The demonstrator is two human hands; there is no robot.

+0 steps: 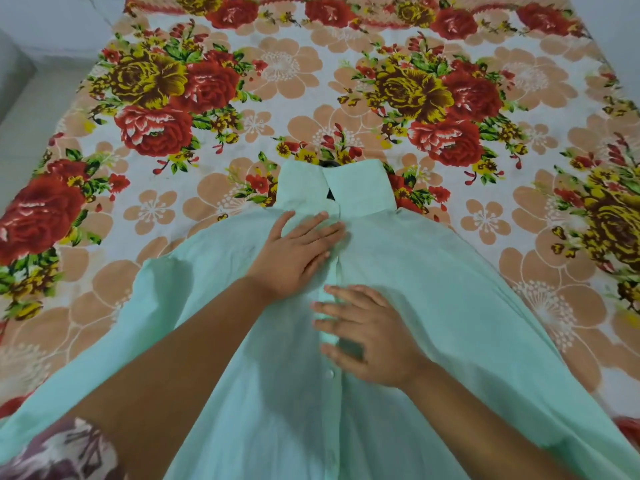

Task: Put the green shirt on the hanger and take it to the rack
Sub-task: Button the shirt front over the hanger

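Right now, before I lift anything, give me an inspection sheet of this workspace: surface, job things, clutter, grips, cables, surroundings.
Surface: bed sheet, floral print, spread flat.
Job's things: green shirt lies front up on the sheet, collar at the far end; a dark piece shows in the collar gap, possibly the hanger; no rack seen.
Clutter: nothing seen.
Grips: left hand flat on the shirt below the collar; right hand flat on the button strip.
Cables: nothing seen.
Surroundings: pale surface left of the bed.
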